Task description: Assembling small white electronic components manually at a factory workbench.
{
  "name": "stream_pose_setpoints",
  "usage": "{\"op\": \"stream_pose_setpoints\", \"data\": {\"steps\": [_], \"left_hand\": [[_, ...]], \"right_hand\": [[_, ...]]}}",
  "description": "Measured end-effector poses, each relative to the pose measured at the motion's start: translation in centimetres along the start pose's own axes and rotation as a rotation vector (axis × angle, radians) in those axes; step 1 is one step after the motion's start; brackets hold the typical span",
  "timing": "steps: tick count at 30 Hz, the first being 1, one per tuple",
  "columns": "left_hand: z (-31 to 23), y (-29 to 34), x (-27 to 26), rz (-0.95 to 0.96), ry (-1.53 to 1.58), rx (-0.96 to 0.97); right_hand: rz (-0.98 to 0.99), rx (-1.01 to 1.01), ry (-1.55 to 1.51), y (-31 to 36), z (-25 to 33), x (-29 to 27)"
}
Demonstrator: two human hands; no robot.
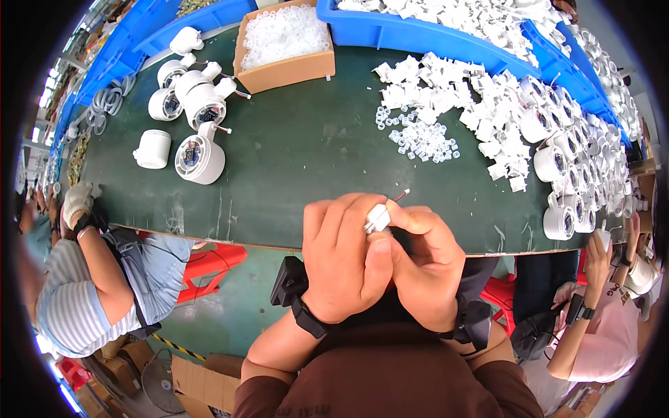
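Above the table's front edge, my left hand [341, 254] and my right hand [428, 261] meet with fingers closed on one small white plastic part [377, 219]. My left fingertips and thumb press it from the left, while my right thumb and fingers grip it from the right. A thin dark wire with a small white plug [404, 193] sticks out beyond my right fingers and seems to belong to this part. My fingers cover much of the part, so its full shape is hidden.
On the green table [300, 153] stand white round housings [201, 159] at left and more housings [559, 221] at right. A carton of clear rings [286, 80], loose clear rings [425, 139], a heap of white parts [488, 115] and blue bins [425, 42] lie beyond. Co-workers sit both sides.
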State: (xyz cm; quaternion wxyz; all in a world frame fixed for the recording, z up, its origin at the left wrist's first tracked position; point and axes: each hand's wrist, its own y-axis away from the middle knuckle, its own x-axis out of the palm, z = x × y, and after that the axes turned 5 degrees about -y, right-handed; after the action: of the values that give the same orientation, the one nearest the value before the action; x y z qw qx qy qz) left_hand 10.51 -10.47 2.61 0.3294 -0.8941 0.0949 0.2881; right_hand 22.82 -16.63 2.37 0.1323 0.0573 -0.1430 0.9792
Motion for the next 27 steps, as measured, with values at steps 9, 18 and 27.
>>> {"op": "stream_pose_setpoints", "data": {"steps": [9, 18, 27], "left_hand": [[1.4, 0.2, -0.7, 0.03, 0.229, -0.039], [1.1, -0.3, -2.5, 0.29, 1.256, -0.725], [0.7, -0.3, -1.9, 0.237, 0.746, -0.474]], "right_hand": [[0.035, 0.01, 0.089, -0.8, 0.3, -1.2], [0.057, -0.469, 0.608, -2.4, 1.0, -0.9], [0.102, 0.096, 0.159, -2.1, 1.7, -1.8]]}}
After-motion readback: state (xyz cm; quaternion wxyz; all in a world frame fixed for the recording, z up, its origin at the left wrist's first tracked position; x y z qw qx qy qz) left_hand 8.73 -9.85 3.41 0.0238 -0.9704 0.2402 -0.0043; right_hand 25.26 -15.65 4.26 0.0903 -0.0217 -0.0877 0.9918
